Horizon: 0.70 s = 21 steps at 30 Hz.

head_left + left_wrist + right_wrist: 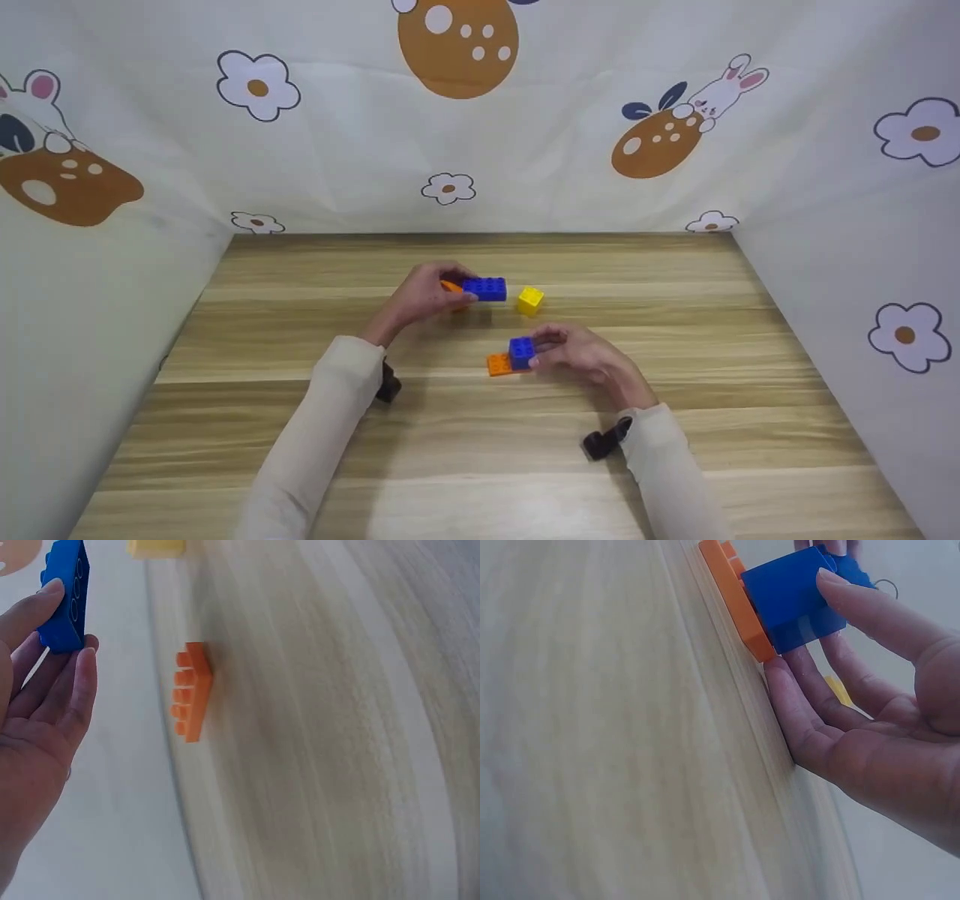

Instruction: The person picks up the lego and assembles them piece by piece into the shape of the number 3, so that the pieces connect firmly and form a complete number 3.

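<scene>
A long blue toy brick [485,289] with studs on top is pinched between the thumb and fingers of my left hand [433,291]. In the left wrist view the same blue brick [67,598] shows its hollow underside. My right hand [581,351] grips a smaller blue block [522,352] that stands on one end of a flat orange plate [499,365]. Seen from the right wrist, the thumb lies on the blue block [791,600] and a fingertip is right at the edge of the orange plate [739,604].
A yellow block [530,301] stands on the wooden table [480,465], between and beyond the hands. Another orange piece [451,286] is partly hidden behind my left hand; the left wrist view shows an orange studded piece [196,694]. Patterned cloth [337,150] encloses the back and sides.
</scene>
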Available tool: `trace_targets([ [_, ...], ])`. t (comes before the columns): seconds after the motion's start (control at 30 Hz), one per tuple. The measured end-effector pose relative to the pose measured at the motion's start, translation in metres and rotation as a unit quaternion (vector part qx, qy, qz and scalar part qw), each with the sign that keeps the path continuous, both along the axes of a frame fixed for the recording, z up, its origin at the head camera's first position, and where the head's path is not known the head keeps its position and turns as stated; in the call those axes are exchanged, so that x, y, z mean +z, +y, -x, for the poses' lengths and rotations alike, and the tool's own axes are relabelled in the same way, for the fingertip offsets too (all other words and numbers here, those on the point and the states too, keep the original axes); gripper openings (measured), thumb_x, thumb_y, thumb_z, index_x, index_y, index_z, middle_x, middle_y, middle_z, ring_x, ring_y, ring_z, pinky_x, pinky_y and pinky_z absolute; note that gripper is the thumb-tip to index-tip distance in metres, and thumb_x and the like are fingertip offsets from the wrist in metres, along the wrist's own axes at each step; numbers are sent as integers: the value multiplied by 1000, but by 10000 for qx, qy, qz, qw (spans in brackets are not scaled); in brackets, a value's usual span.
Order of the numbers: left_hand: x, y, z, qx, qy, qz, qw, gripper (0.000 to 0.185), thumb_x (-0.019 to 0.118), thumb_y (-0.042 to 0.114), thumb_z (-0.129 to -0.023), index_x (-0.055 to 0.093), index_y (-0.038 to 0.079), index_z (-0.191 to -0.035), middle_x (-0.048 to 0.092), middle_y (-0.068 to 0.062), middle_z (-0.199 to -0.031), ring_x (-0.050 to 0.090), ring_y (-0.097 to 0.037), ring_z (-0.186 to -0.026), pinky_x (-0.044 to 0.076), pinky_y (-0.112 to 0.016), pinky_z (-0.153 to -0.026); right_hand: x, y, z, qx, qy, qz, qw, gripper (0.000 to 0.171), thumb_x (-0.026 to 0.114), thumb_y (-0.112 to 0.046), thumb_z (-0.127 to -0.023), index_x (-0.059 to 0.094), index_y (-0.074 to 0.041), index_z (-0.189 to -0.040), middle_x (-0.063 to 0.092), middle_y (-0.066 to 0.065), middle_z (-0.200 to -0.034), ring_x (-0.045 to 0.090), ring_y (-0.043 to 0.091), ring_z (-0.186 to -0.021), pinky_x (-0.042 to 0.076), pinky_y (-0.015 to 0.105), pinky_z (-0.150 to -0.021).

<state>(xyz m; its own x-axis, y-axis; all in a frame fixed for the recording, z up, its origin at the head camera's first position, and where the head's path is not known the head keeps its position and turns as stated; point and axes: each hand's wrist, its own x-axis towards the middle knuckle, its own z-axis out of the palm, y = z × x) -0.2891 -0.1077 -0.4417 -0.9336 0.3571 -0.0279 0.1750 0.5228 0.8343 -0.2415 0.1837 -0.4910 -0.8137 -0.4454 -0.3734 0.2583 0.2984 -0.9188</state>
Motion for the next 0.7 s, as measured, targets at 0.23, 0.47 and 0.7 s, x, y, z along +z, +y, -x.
trace_targets([
  [0.23, 5, 7, -16, 3, 374, -228, 9990, 35, 78, 29, -88, 71, 14, -119, 70, -6, -117, 62, -23, -103, 56, -36, -93, 0, 0, 1, -23, -18, 27, 10000, 52, 78, -1, -82, 60, -4, -130, 61, 18, -136, 63, 22, -115, 54, 29, -96],
  [0.47, -3, 17, -34, -121, 579, -530, 9968, 35, 78, 29, -88, 71, 14, -118, 71, -5, -116, 63, -22, -102, 58, -34, -90, 0, 3, 0, -7, 21, 38, 10000, 51, 76, 0, -83, 59, -3, -131, 61, 19, -136, 63, 23, -116, 53, 35, -102],
  [0.7, -11, 20, -46, -49, 730, -740, 9946, 34, 79, 27, -87, 70, 12, -116, 70, -6, -116, 64, -24, -105, 59, -36, -88, -1, 2, 0, 92, 119, 7, 9999, 54, 77, -2, -83, 57, -2, -133, 59, 21, -138, 61, 26, -121, 52, 36, -105],
])
